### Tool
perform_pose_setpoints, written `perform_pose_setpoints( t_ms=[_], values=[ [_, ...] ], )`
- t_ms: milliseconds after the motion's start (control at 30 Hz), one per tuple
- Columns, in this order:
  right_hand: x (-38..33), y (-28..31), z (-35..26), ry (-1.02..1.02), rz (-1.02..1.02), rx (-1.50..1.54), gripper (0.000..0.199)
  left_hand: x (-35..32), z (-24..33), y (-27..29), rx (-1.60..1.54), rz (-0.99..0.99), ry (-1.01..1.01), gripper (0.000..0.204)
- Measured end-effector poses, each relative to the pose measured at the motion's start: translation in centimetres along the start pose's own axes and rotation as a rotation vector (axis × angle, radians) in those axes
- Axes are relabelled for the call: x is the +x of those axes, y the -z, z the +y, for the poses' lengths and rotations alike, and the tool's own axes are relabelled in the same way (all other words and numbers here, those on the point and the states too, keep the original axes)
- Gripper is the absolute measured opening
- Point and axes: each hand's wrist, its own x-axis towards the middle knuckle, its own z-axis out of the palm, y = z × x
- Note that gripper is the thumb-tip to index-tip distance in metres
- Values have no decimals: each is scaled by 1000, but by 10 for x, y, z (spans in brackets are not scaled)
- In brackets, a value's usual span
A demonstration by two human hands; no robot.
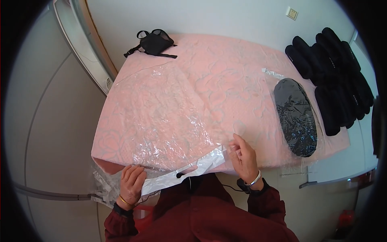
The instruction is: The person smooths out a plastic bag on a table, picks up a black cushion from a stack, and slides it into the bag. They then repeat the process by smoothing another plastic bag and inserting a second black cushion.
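Observation:
A large clear plastic bag [169,117] lies spread over the pink patterned bedding, its white strip [161,181] with a dark-looking handle hole running along the near edge. My left hand [132,182] is closed on the strip's left end, just off the front edge of the bed. At the strip's right end, my right hand [244,159] has bent fingers closed at the bag's corner; its exact grip is partly hidden. Between the two hands the strip slants up to the right and sags slightly.
Pink bedding [225,88] covers the bed. To the right lies a long black item in clear wrapping [296,117], beside several black padded rolls [330,76]. A black strapped pouch-like item [155,43] rests at the far left. More crumpled clear film [107,187] hangs near my left hand.

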Motion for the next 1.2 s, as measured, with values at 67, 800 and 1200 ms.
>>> perform_pose_setpoints(
  t_ms=[67,800,1200],
  values=[
    [7,-9,-8,5,10,-41,49,-3,0,-4,-13,27,31,29],
    [-27,-23,-52,521,-184,-342,53,97,97,-45,-536,116,-185,33],
    [-21,10,-9,556,-280,-97,17,87,45,-42,-171,-303,-21,90]
  ],
)
